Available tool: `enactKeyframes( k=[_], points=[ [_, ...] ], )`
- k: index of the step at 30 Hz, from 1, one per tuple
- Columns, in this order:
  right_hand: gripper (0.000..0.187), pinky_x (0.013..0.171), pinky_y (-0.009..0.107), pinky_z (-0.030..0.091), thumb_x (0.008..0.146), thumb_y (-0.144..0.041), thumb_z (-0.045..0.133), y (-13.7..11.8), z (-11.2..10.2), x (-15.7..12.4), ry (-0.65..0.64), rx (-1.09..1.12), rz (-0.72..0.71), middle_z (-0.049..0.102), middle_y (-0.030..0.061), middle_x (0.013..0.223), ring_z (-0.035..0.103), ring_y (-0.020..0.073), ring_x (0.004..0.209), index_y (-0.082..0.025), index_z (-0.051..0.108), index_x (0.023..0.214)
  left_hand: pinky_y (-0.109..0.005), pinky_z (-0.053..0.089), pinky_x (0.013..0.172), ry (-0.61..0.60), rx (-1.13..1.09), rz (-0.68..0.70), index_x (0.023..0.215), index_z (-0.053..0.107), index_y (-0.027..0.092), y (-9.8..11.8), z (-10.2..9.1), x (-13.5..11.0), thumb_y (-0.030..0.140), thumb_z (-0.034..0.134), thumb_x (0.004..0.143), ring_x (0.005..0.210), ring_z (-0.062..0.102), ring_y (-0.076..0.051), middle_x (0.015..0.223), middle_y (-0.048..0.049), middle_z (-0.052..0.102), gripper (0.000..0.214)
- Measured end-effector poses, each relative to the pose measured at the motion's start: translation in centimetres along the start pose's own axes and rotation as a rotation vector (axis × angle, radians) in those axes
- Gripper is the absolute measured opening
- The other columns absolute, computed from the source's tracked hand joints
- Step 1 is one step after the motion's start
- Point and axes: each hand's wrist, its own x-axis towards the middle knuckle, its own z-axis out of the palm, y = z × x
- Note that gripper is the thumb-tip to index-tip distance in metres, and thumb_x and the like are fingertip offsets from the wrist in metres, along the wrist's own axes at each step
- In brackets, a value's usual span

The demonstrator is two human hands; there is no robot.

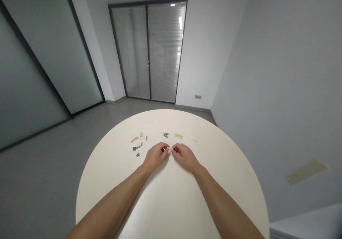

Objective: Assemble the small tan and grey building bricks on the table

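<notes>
Over the middle of the round table, my left hand [157, 154] and my right hand [185, 156] meet with fingers bent inward. Between their fingertips is a small white piece [170, 148], pinched from both sides. It looks like a toy building brick, but my fingers cover most of it. Just beyond my hands lie small blue-grey pieces [166, 135] and a flat tan plate [179, 136]. A few thin white pieces [193, 139] rest farther right, pale against the tabletop.
The round white table [165, 199] carries several tan pieces [134, 139] and dark grey pieces [134, 148] on its left side. One small dark cluster [138, 154] lies nearer to me. Behind the table stand a glass door [162, 53] and white walls.
</notes>
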Motion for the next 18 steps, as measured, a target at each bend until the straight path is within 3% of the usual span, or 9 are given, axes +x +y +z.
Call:
enactKeyframes(
  k=[18],
  points=[
    [0.012, 0.072, 0.027, 0.042, 0.093, -0.027, 0.054, 0.02, 0.03, 0.11, -0.015, 0.039, 0.004, 0.069, 0.0017, 0.085, 0.061, 0.0158, 0.078, -0.022, 0.065, 0.094, -0.025, 0.045, 0.071, -0.01, 0.018, -0.011, 0.104, 0.067, 0.024, 0.67, -0.47, -0.1, 0.034, 0.049, 0.093, 0.081, 0.065, -0.016, 0.095, -0.0003, 0.073, 0.024]
  ],
)
